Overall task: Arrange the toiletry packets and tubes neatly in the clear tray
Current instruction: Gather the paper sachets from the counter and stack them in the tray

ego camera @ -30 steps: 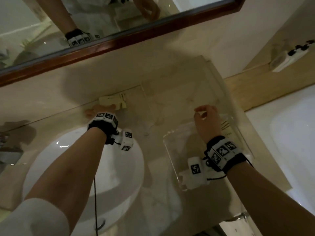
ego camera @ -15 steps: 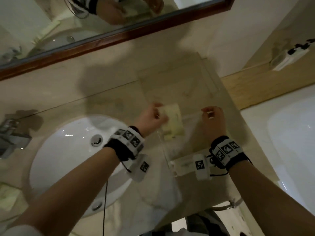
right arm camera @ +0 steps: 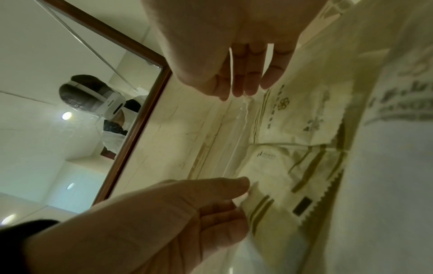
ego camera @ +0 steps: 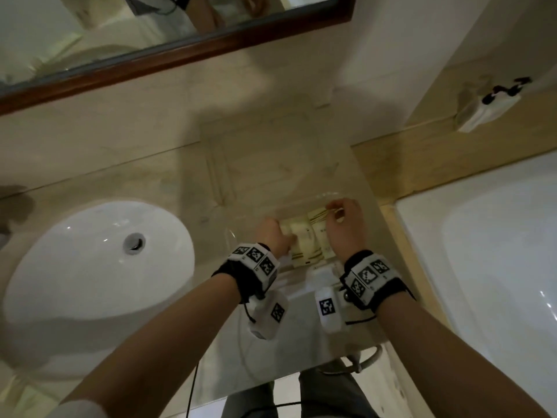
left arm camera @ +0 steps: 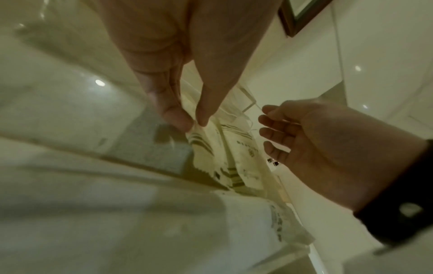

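A pale marble desk (ego camera: 105, 164) carries an oval white washbasin (ego camera: 90, 267) at the left, with a round metal drain (ego camera: 134, 242) in its bowl. A white bathtub (ego camera: 494, 251) lies at the right beyond a wooden ledge (ego camera: 422, 164), and a wood-framed mirror (ego camera: 120, 34) hangs on the wall above the desk. A white soap dispenser (ego camera: 488, 107) is fixed to the wall at the upper right. The clear tray (ego camera: 301, 203) sits on the desk between the washbasin and the bathtub; its transparent walls are hard to trace in the head view. Cream toiletry packets (ego camera: 307, 239) with olive-gold stripes lie side by side inside the tray, their long edges touching or slightly overlapping. The left hand (ego camera: 271, 236) pinches the upper corner of the leftmost packet (left arm camera: 203, 150) between thumb and forefinger, as the left wrist view shows plainly. The right hand (ego camera: 343, 227) hovers over the rightmost packet (right arm camera: 302, 113), its fingers (right arm camera: 248, 81) straight, held close together and pointing down at the far tray wall near the packet's top edge, gripping nothing. Whether the fingertips touch the packet or the tray wall cannot be told. Both wrists wear black bands (ego camera: 253, 267) with square-patterned markers and white camera units. The tray's near corner holds a further pale packet with grey printing (left arm camera: 279, 222), blurred in both wrist views.
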`<act>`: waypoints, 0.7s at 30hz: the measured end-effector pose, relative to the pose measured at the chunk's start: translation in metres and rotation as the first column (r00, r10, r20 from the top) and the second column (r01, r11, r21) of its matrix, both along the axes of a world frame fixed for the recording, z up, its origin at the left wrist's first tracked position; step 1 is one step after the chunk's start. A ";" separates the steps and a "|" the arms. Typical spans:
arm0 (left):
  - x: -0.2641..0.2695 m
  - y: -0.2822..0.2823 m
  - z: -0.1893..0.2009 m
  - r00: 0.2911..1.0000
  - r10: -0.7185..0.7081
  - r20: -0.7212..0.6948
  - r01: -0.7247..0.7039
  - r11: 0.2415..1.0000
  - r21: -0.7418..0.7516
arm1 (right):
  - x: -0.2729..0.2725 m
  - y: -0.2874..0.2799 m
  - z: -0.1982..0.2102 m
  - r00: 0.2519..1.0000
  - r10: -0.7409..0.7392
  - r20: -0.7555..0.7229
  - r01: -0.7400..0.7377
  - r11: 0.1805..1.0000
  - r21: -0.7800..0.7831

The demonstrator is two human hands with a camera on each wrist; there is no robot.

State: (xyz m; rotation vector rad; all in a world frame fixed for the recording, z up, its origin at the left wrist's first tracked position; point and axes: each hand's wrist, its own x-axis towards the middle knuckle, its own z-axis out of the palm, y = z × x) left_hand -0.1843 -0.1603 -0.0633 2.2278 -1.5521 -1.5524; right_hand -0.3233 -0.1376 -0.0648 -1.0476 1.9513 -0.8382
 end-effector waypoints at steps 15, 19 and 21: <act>0.145 0.050 0.054 0.949 0.316 -0.015 -0.312 0.927 -0.209 | 0.158 -0.004 0.044 0.921 0.383 0.073 -0.371 0.918 -0.142; 0.239 0.100 0.057 0.848 0.529 -0.010 -0.517 0.824 -0.233 | 0.248 0.020 0.051 0.834 0.535 0.135 -0.516 0.843 -0.151; 0.289 0.130 0.052 0.770 0.638 -0.016 -0.625 0.750 -0.218 | 0.294 0.038 0.050 0.794 0.589 0.149 -0.571 0.807 -0.149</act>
